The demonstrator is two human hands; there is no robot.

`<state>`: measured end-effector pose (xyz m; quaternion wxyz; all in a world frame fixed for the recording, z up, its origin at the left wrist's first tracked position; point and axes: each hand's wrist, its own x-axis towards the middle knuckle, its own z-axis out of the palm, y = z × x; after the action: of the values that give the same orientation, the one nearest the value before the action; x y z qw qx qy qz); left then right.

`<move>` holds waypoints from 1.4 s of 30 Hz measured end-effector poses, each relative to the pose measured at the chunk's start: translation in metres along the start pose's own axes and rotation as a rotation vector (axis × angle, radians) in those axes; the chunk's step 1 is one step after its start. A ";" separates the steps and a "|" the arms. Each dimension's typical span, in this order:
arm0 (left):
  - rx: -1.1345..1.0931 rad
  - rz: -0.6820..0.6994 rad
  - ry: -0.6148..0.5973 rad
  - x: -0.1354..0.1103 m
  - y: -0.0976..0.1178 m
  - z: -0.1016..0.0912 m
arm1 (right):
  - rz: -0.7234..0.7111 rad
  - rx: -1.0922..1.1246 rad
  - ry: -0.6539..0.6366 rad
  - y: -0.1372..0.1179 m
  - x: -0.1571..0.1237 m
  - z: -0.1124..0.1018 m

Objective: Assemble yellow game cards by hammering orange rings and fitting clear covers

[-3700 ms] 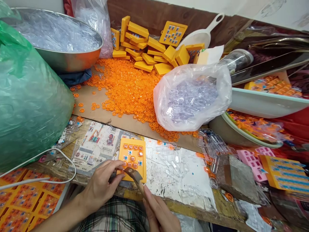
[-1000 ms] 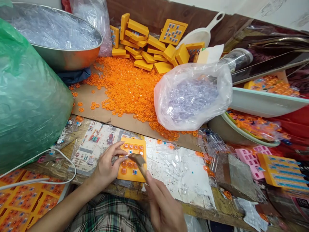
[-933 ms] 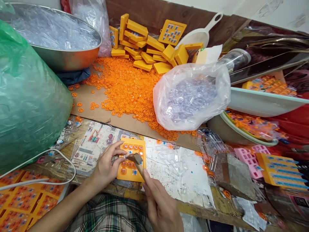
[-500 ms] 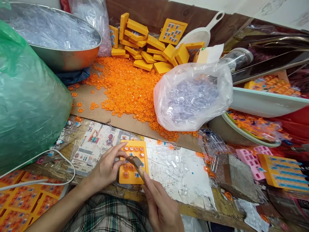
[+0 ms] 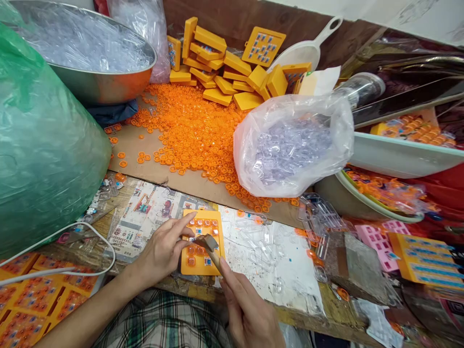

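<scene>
A yellow panel (image 5: 202, 269) with rows of clear orange caps and blue-and-white switches lies flat at the table's front edge. My left hand (image 5: 162, 247) rests over its left side, one finger stretched along the top. Its thumb and another finger come together near the panel's middle; whatever lies between them is hidden. In my right hand (image 5: 250, 304) is what looks like a small hammer (image 5: 208, 242), gripped by its slim handle. The hammer's brown head sits over the middle rows, close to my left fingertips, and covers part of the caps there.
Loose orange caps (image 5: 195, 130) spread over cardboard behind the panel. Beyond them is a pile of yellow cases (image 5: 224, 87). A plastic bag of clear parts (image 5: 290, 150) stands right of centre, and a green bag (image 5: 47, 145) bulges at left. A cable (image 5: 108, 241) loops nearby.
The hammer head has shifted slightly right and tilted a little over the panel. Both hands stay nearly in place; the whole view has moved slightly.
</scene>
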<state>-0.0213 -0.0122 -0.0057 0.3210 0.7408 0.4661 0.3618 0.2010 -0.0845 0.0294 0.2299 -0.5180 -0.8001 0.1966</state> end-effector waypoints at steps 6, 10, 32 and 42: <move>-0.048 -0.039 0.006 0.000 0.003 -0.001 | 0.013 0.058 0.046 -0.005 0.004 -0.001; -0.184 -0.162 0.002 -0.006 0.003 -0.001 | 0.139 0.226 0.123 0.001 0.010 0.005; -1.114 -0.740 0.329 0.013 0.042 0.019 | 0.134 -0.186 0.277 0.053 0.065 0.005; -1.270 -0.797 0.279 0.011 0.044 0.010 | 0.188 -0.077 0.205 0.061 0.095 -0.018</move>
<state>0.0103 -0.0196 0.0276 0.7299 0.1371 0.4370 0.5074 0.2221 0.0281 0.0261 0.2710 -0.6164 -0.7274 0.1321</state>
